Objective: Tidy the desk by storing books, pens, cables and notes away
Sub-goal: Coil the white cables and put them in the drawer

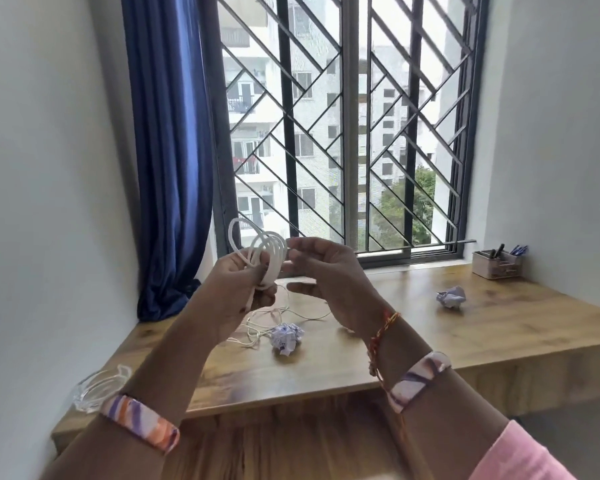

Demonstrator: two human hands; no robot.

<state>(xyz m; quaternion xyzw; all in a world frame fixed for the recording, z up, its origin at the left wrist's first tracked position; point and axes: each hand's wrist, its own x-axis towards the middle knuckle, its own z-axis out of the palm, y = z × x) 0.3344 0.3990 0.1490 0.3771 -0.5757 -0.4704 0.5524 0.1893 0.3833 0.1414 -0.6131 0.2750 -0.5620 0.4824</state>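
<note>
A white cable (269, 252) is wound into several loops held up above the wooden desk (499, 327). My left hand (238, 289) grips the bundle of loops from the left. My right hand (326, 271) pinches the cable at the right side of the loops. A thinner white cord (274, 315) lies tangled on the desk under my hands. One crumpled paper ball (286, 337) sits beside that cord, and a second crumpled paper ball (450, 296) lies further right. A pen holder (497, 265) with several pens stands at the back right by the window.
A clear glass dish (94, 389) sits at the desk's front left corner. A blue curtain (168, 150) hangs at the back left and pools on the desk. A barred window (347, 126) spans the back. White walls close in on both sides.
</note>
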